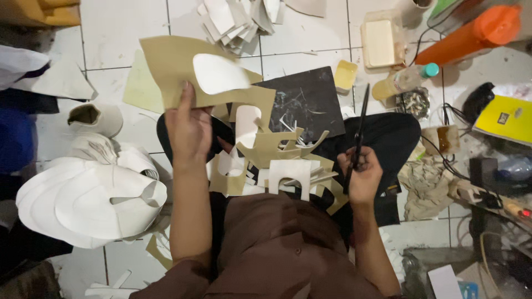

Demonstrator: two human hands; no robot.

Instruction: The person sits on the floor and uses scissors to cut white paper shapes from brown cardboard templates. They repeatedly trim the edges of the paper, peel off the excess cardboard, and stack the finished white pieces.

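Observation:
My left hand (188, 130) holds up a tan sheet (172, 69) with a rounded shape cut out of its middle, the white tile showing through the hole. Long black scissors (359, 130) are gripped in my right hand (361, 174), their blades pointing up and away from me. Between the hands, on my lap, lies a heap of tan and white cut scraps (274, 160). A black cutting board (307, 102) lies just beyond the scraps.
A stack of white cut shapes (91, 199) lies at left, with a paper roll (97, 117) above it. More white pieces (238, 19) are piled at the top. At right are a clear bottle (404, 80), an orange cylinder (471, 33), a yellow booklet (507, 119) and cables.

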